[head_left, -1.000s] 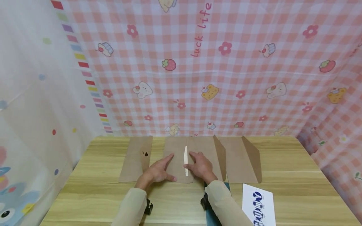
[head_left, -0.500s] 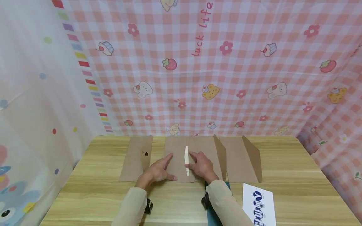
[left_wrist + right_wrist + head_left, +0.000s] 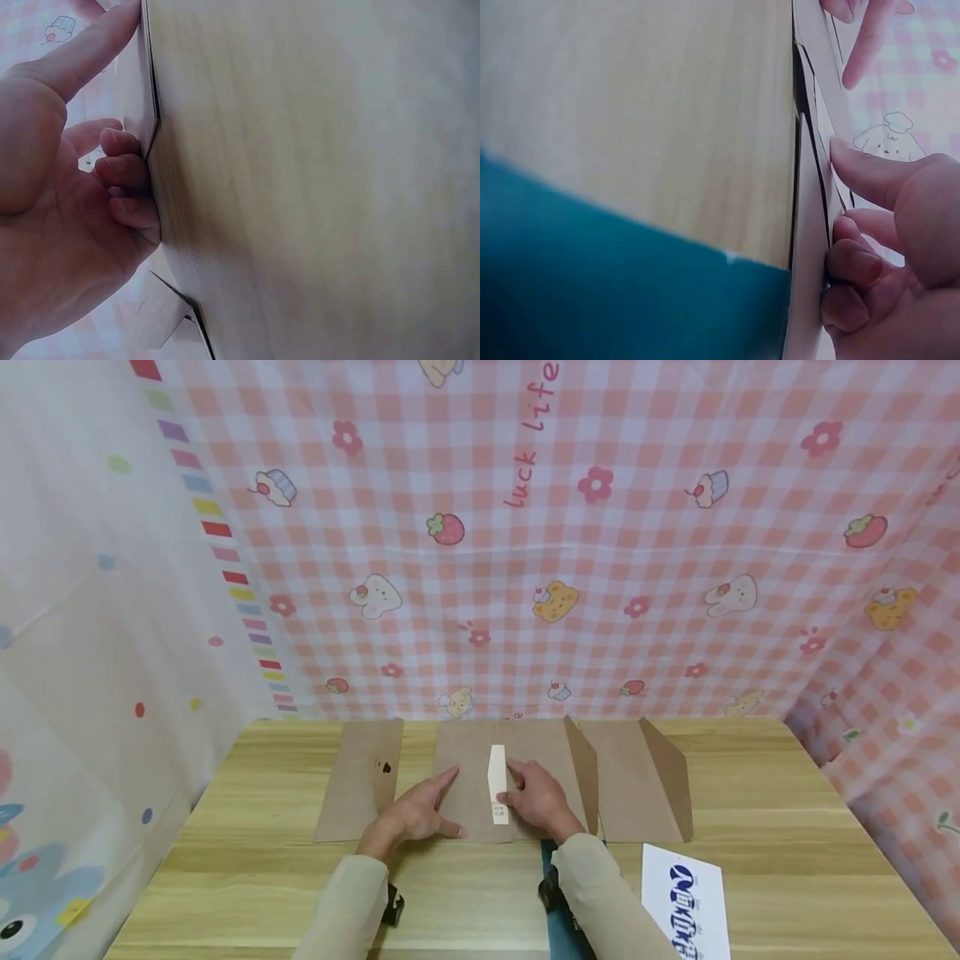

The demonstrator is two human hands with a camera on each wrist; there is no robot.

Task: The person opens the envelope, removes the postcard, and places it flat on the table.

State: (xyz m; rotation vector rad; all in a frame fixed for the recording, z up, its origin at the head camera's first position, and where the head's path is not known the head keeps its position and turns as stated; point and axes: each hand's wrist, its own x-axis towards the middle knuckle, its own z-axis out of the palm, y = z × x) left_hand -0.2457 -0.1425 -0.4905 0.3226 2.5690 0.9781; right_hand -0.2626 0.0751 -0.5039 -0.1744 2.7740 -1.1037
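A brown paper folder (image 3: 472, 756) lies near the back of the table in the head view. My left hand (image 3: 414, 810) rests on its left panel, thumb and forefinger spread apart; in the left wrist view the other fingertips (image 3: 124, 172) are bent at the paper edge. Along the middle of the folder shows a narrow white paper piece (image 3: 497, 768) with small print near its lower end. My right hand (image 3: 538, 795) pinches its right edge, thumb over the white side. In the right wrist view the remaining fingers (image 3: 855, 262) curl against the brown layer.
Another brown sheet (image 3: 352, 777) with a small black print lies left. On the right, a brown sheet (image 3: 622, 777) has a raised side flap (image 3: 670, 777). A white card (image 3: 697, 881) with blue lettering and a teal sheet (image 3: 561, 935) lie nearer on the wooden table (image 3: 787, 860).
The white paper piece shows wider than before, and its print is more visible. My right hand has shifted slightly right with its edge. My left hand stays in place.
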